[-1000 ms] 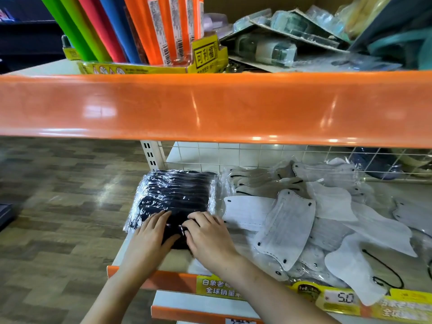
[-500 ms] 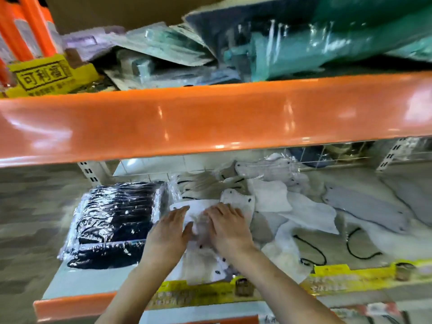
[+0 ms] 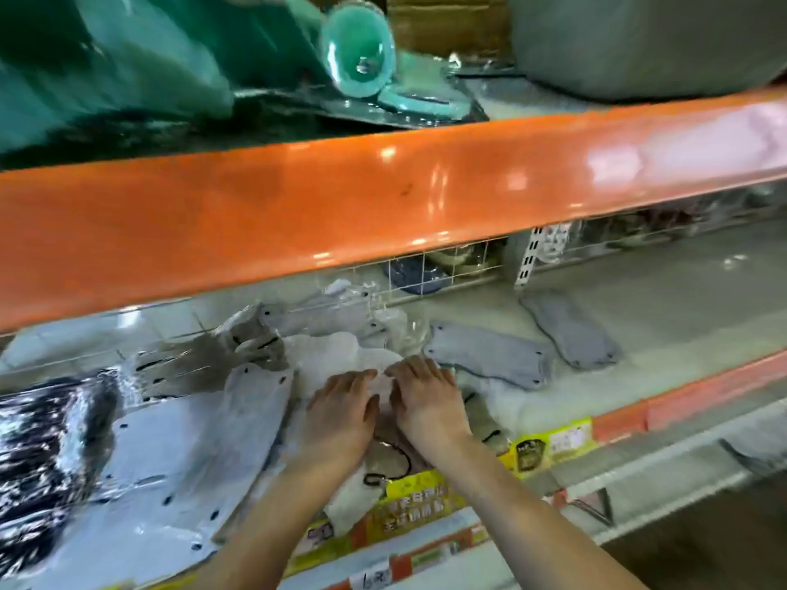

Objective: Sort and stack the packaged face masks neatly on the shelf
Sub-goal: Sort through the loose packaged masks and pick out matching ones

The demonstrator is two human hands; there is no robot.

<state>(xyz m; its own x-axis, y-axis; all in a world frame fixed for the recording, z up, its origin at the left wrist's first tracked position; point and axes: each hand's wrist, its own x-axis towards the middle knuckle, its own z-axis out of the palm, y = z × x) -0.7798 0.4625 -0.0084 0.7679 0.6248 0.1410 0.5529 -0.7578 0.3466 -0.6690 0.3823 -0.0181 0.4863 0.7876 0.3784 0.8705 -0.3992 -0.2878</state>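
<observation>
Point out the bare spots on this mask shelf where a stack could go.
Bare shelf lies right of the two grey masks, out to the orange front lip. Around both hands and leftward, white masks overlap up to the black pack: crowded.

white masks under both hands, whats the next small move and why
Probably draw the white mask under the palms toward the front edge and square it on the white pile at left. Both hands, left and right, lie flat on it, side by side, nothing gripped. Two grey masks still lie loose to the right, and the black stack already sits at far left.
</observation>
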